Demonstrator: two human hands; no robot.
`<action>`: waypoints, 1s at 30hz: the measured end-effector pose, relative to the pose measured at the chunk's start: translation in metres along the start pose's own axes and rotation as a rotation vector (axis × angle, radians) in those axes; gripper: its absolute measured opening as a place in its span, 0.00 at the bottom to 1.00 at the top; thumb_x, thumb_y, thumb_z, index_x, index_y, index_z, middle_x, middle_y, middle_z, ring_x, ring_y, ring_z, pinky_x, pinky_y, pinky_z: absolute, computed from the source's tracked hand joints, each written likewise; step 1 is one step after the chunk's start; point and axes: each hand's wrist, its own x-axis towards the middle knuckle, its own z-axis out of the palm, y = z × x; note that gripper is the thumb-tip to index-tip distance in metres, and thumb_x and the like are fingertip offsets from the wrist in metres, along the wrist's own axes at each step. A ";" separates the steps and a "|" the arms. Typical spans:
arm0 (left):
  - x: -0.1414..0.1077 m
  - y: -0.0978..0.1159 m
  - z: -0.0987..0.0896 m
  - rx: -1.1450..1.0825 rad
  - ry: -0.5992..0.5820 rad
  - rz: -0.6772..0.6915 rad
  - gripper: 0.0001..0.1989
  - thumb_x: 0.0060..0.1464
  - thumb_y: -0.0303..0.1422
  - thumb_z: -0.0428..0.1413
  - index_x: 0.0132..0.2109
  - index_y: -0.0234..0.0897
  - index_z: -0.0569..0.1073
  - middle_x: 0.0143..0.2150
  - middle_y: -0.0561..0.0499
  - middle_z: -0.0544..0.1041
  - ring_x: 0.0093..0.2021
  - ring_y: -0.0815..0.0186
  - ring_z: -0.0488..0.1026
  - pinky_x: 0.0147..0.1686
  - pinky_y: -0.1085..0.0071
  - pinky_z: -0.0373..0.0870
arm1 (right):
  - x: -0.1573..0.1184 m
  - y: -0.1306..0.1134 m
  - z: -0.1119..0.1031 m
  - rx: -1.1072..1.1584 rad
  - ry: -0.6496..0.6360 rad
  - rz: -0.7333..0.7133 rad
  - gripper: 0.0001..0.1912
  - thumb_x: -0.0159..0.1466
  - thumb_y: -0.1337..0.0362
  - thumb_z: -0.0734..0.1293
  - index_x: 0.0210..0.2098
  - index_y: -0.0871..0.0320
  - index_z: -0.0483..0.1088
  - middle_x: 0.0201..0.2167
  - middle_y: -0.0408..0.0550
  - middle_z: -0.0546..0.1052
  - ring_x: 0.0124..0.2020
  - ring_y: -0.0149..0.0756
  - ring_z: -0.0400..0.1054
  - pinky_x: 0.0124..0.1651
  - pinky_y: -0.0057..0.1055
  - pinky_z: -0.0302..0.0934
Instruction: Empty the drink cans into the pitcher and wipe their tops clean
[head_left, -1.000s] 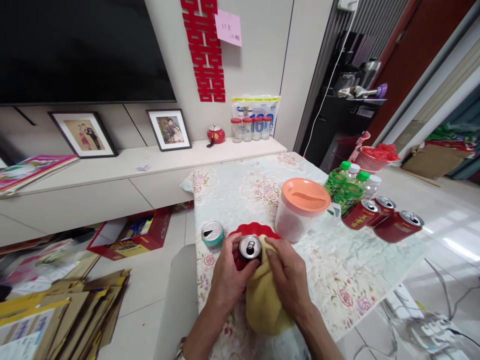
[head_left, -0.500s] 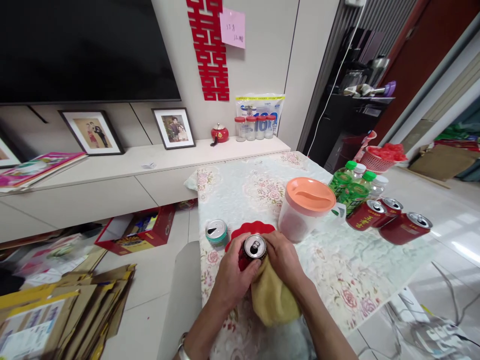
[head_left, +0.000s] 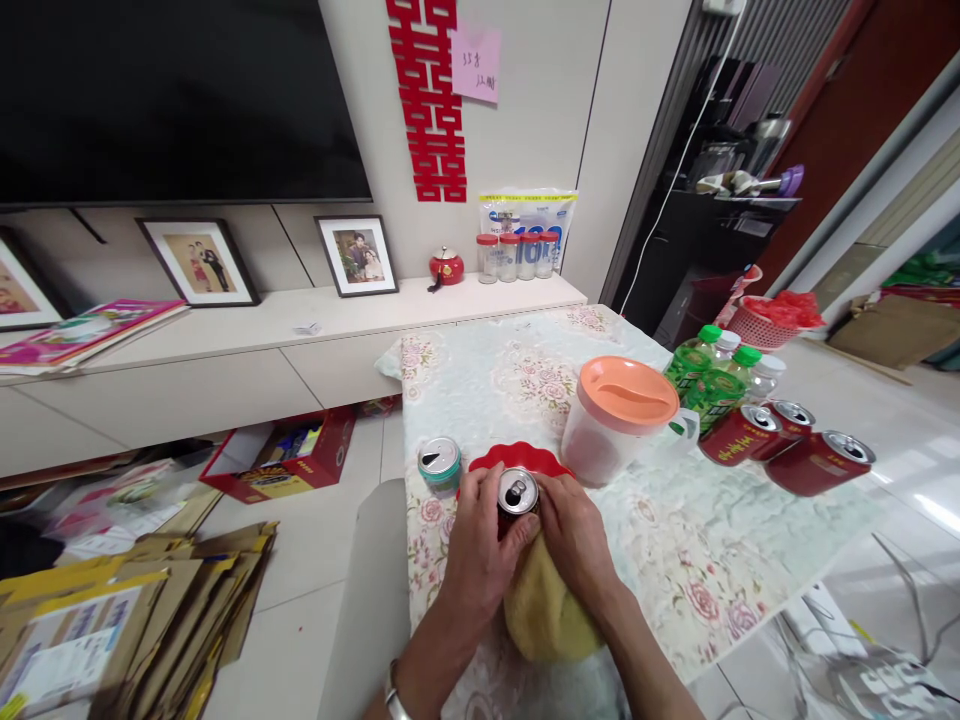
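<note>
Upright between my hands stands a dark red drink can (head_left: 517, 492), its silver top and opened tab facing me. My left hand (head_left: 480, 545) is wrapped round the can's left side, thumb across the front. A yellow cloth (head_left: 551, 610) hangs from my right hand (head_left: 574, 530), whose fingers press it to the can's right side. Just behind the can lies a red scalloped dish (head_left: 525, 457), partly hidden by my hands. A teal can with a silver top (head_left: 439, 464) stands to the left of the dish.
A clear pitcher with an orange lid (head_left: 626, 400) stands right of the dish. Farther right are red cans (head_left: 817, 465) and green-capped bottles (head_left: 709, 375). A floral cloth covers the table (head_left: 495, 365). Flattened cardboard (head_left: 180, 620) lies on the floor at left.
The whole view has shifted slightly, so things appear a little farther right. Both hands keep their hold on the can and the cloth.
</note>
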 end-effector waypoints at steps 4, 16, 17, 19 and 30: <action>0.004 -0.001 -0.004 -0.036 0.005 -0.014 0.27 0.59 0.38 0.59 0.64 0.36 0.68 0.59 0.38 0.69 0.63 0.47 0.71 0.63 0.45 0.70 | -0.012 -0.010 -0.012 0.093 0.079 -0.028 0.15 0.76 0.64 0.58 0.54 0.56 0.74 0.45 0.49 0.79 0.46 0.36 0.74 0.51 0.32 0.67; 0.007 0.008 -0.013 -0.190 -0.089 -0.104 0.22 0.53 0.32 0.60 0.55 0.40 0.69 0.55 0.43 0.78 0.55 0.52 0.77 0.57 0.50 0.73 | 0.027 -0.011 -0.027 0.117 0.046 -0.147 0.15 0.76 0.62 0.58 0.52 0.54 0.76 0.45 0.49 0.79 0.48 0.39 0.73 0.52 0.36 0.65; 0.007 0.009 -0.013 -0.183 -0.096 -0.098 0.21 0.53 0.32 0.60 0.55 0.40 0.70 0.55 0.43 0.78 0.55 0.53 0.77 0.57 0.50 0.72 | 0.031 -0.007 -0.025 0.114 0.027 -0.145 0.15 0.76 0.63 0.58 0.51 0.55 0.76 0.44 0.49 0.80 0.47 0.39 0.73 0.51 0.36 0.66; 0.007 0.010 -0.015 -0.171 -0.105 -0.088 0.22 0.54 0.31 0.59 0.56 0.40 0.69 0.55 0.43 0.78 0.55 0.53 0.76 0.58 0.49 0.72 | 0.034 0.000 -0.020 0.102 -0.011 -0.136 0.15 0.75 0.63 0.58 0.50 0.55 0.77 0.43 0.49 0.80 0.46 0.38 0.74 0.50 0.34 0.66; -0.005 -0.005 0.012 -0.012 0.090 0.069 0.28 0.60 0.34 0.57 0.66 0.39 0.63 0.66 0.37 0.63 0.69 0.47 0.64 0.66 0.42 0.66 | 0.011 0.004 -0.005 -0.120 -0.128 -0.019 0.13 0.70 0.69 0.62 0.46 0.54 0.78 0.36 0.50 0.77 0.39 0.42 0.69 0.42 0.35 0.59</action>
